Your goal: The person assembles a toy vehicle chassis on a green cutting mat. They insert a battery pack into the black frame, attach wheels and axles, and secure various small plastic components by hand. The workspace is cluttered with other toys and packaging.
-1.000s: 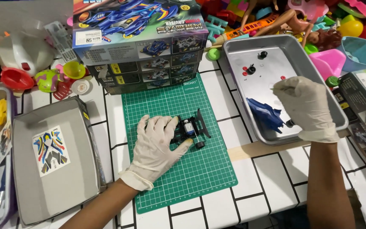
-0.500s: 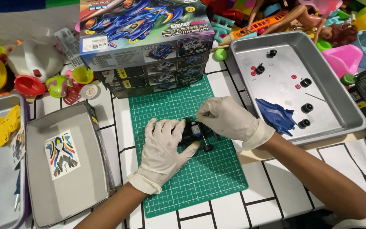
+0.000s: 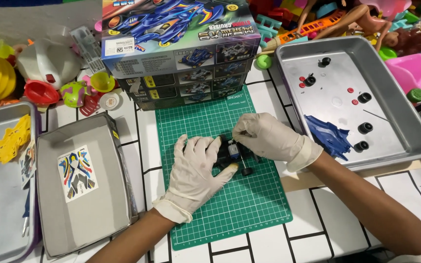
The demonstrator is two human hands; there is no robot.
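Note:
A small black toy car chassis sits on a green cutting mat in the middle of the tiled table. My left hand, in a white glove, grips the chassis from the left. My right hand, also gloved, pinches at the top of the chassis from the right; what its fingertips hold is hidden. One black wheel of the chassis shows below my fingers.
A metal tray at the right holds a blue car body, black wheels and small red parts. Stacked model kit boxes stand behind the mat. A grey box lid with a sticker sheet lies at the left. Toys crowd the far edge.
My right hand left the metal tray and came over to the chassis on the mat. My left hand has stayed on the chassis.

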